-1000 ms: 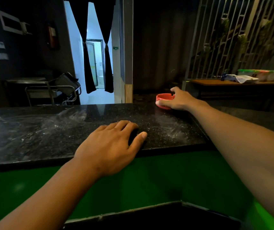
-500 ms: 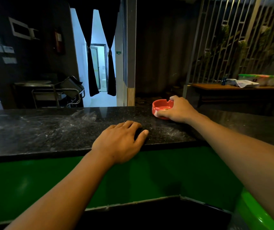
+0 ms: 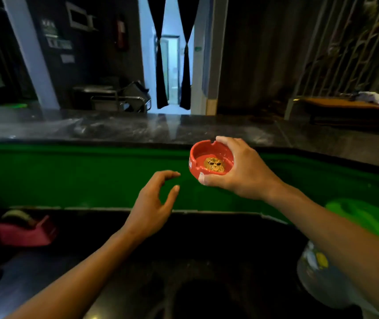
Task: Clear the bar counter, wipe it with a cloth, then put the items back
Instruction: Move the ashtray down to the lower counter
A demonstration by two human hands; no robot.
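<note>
Gripping the red ashtray [image 3: 211, 161] by its rim, the right hand [image 3: 241, 171] carries it clear of the bar counter [image 3: 115, 130]. Left hand [image 3: 154, 201] hangs wide, holding nothing. A tilt could spill whatever is inside.

The ashtray [image 3: 211, 160] sits in the right hand [image 3: 241, 171], off the bar worktop [image 3: 115, 130] behind it — the left hand [image 3: 151, 203] lies just left, apart. A tape dispenser [image 3: 23, 230] rests far left on the lower worktop [image 3: 138, 261].
</note>
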